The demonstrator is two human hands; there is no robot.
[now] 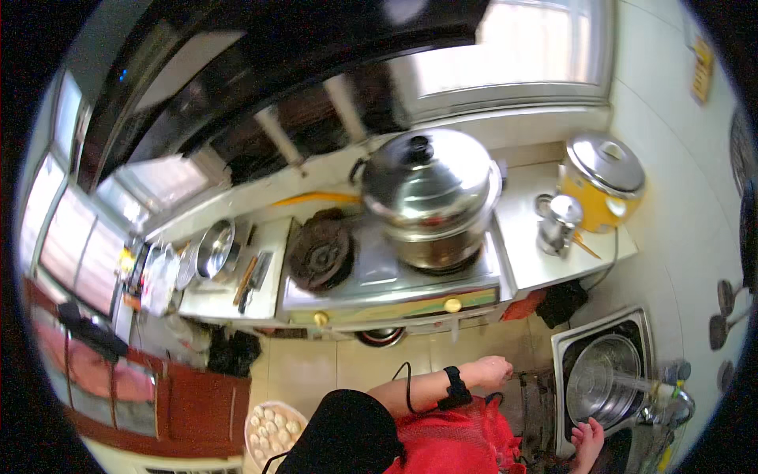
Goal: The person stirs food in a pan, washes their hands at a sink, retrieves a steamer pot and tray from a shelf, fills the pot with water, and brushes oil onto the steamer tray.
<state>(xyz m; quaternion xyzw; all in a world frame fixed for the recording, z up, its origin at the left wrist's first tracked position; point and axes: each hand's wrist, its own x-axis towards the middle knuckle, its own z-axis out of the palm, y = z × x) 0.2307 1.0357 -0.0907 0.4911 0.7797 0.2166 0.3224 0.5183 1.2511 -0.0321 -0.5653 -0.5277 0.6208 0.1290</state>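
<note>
My left hand point(491, 370), with a black band on its wrist, hangs over the floor between the stove and the sink. Its fingers look curled in, and nothing shows in them. My right hand point(586, 442) is at the near edge of the steel sink point(559, 355), fingers apart and holding nothing. A round metal pot point(580, 371) sits in the sink, below the faucet point(671, 407). A pale streak between spout and pot looks like running water. On the stove's right burner stands a large lidded steamer pot point(430, 189).
The stove's left burner point(321, 253) is bare. A yellow cooker point(604, 209) and a metal jug point(559, 225) stand on the right counter. A cleaver point(257, 276) and a metal bowl point(215, 245) lie on the left counter. A tray of white round pieces point(272, 430) is behind my left arm.
</note>
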